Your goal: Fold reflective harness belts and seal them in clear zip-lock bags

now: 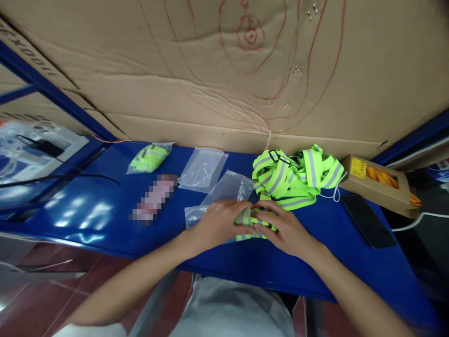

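Observation:
Near the front of the blue table, both my hands meet around a folded neon-yellow reflective strap [260, 221] with grey stripes. My left hand [224, 220] is closed on its left side, thumb and fingers curled. From the right, my right hand [286, 228] grips the same strap with bent fingers, which hide part of it. A clear plastic bag [194, 216] lies under and beside my left hand. Just behind the hands is another clear bag [229, 186]. Beyond my right hand sits a loose heap of matching reflective straps [294, 175] with a black buckle.
A bagged yellow strap [150, 157] and a flat clear bag [203, 168] lie toward the back of the blue table [115, 206]. A blurred-out pink item [156, 199] is at left. At right are a dark phone [368, 221] and an open-windowed cardboard box [380, 182]. Cardboard [210, 93] walls the back.

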Motion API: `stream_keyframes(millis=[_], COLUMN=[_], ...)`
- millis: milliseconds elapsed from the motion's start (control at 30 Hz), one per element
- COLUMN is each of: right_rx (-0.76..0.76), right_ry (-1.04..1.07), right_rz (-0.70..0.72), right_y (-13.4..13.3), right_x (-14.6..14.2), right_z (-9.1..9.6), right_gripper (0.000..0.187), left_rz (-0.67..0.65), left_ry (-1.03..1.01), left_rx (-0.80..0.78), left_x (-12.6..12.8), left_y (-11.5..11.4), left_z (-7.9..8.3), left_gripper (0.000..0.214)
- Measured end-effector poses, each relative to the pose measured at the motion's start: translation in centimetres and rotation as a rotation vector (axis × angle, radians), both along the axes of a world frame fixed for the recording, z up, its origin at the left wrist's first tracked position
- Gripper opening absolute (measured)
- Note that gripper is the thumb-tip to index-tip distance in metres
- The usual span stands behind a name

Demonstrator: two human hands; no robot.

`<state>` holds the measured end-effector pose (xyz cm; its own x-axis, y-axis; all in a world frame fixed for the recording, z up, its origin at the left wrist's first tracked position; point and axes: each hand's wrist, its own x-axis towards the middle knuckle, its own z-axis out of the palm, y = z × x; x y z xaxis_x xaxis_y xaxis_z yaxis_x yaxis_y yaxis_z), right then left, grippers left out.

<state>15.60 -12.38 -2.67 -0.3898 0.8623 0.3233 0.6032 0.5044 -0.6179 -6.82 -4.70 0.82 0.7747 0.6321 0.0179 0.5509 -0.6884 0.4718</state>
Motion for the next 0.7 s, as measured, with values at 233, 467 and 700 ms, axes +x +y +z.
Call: stream_keyframes(millis=[233, 467, 700], right_rx=[-0.029, 0.060, -0.105], right_ry=[0.116, 0.291, 0.400], right_rz=[0.024, -0.177, -0.181], right_y=[0.2, 0.4, 0.2], right_x=[-0.3, -1.4, -0.8], right_z=[-0.1, -0.6, 0.5], right_gripper=[0.026, 0.009, 0.016], left_rz=[-0.059, -0.074, 0.029], left_ry=[0.015, -0.052, -0.109], left_rx=[0.054, 0.121, -0.124], left_x=[0.3, 1.1, 1.9], left_y=[-0.2, -0.4, 1.0], left_z=[0.0, -0.4, 0.4], left_gripper=[0.059, 0.065, 0.083])
